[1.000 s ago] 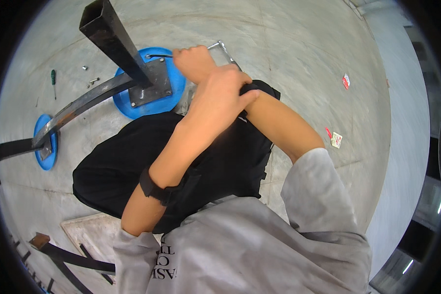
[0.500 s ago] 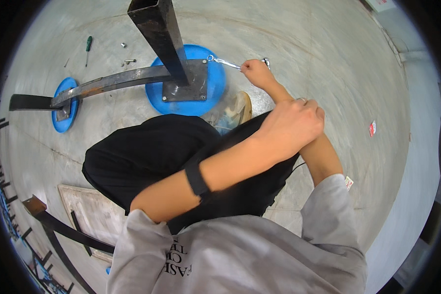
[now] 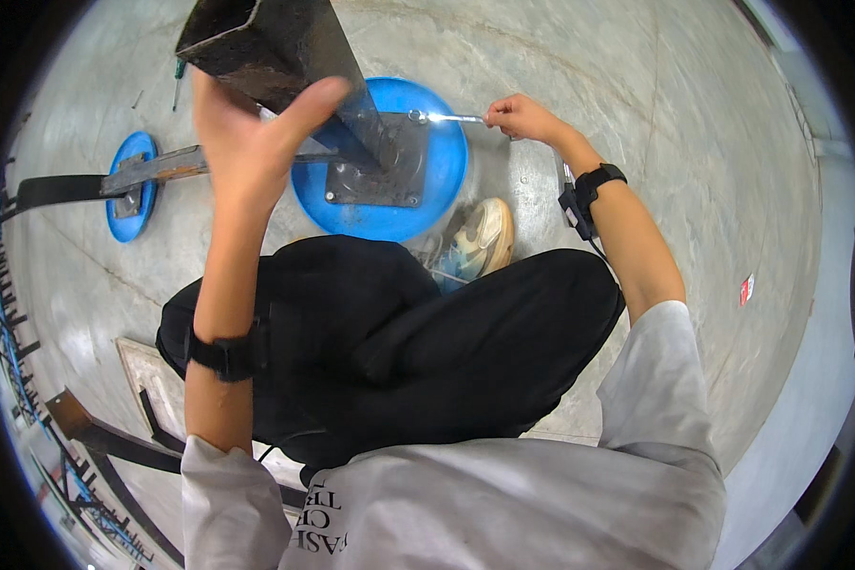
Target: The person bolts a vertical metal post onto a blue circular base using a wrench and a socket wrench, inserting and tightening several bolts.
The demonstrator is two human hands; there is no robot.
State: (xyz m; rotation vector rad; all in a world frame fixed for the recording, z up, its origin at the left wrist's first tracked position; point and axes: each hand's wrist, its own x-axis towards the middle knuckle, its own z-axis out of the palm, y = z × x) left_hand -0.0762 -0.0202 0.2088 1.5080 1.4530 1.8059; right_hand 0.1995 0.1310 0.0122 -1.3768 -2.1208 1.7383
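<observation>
My left hand (image 3: pixel 247 142) is at the near side of a dark square steel post (image 3: pixel 304 43), thumb across one face. Its fingers go round the left side and are partly hidden. The post rises from a square base plate (image 3: pixel 404 157) with bolts at its corners, on a round blue disc (image 3: pixel 442 195). Between the fingertips of my right hand (image 3: pixel 522 118) is the end of a shiny wrench (image 3: pixel 458 119). The wrench's ring end sits at the plate's far right corner bolt.
A steel bar (image 3: pixel 171 166) runs left from the post to a smaller blue disc (image 3: pixel 123 220). A green-handled screwdriver (image 3: pixel 178 85) lies on the floor beyond. My shoe (image 3: pixel 484 237) is close to the large disc. Another dark steel frame (image 3: pixel 114 437) stands at lower left.
My left hand has let go of my right forearm and moved left and up to the steel post. The right hand still holds the wrench, which now lies more level.
</observation>
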